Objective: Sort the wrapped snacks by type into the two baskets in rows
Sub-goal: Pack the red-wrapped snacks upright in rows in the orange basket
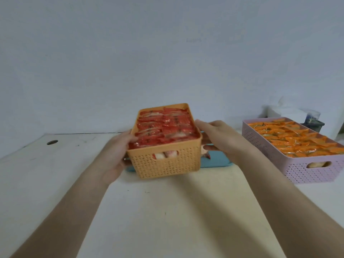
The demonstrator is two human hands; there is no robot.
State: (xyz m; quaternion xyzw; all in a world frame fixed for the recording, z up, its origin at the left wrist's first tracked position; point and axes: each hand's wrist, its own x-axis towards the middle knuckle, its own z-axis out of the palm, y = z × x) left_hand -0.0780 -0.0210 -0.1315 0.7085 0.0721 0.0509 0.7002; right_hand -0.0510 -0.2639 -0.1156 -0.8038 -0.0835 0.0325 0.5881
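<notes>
Head view showed an orange basket (pixel 165 164) at the middle of the white bench (pixel 167 211), held from both sides. The left hand (pixel 115 155) grasped its left wall, fingers (pixel 128 140) curled up to the rim. The right hand (pixel 221 138) grasped the right wall, its fingers lying along the rim and the thumb lower down. Red wrapped snacks (pixel 165 127) filled this basket in rows up to the rim. A blue tray (pixel 216 159) lay just behind and under it; whether the basket rested on the tray or was lifted could not be told. At the right, well apart, stood a lilac basket (pixel 316 172) packed with orange wrapped snacks (pixel 297 138). Behind it sat a dark container (pixel 314 125), blurred. A round hole (pixel 52 142) marked the bench's far left.
</notes>
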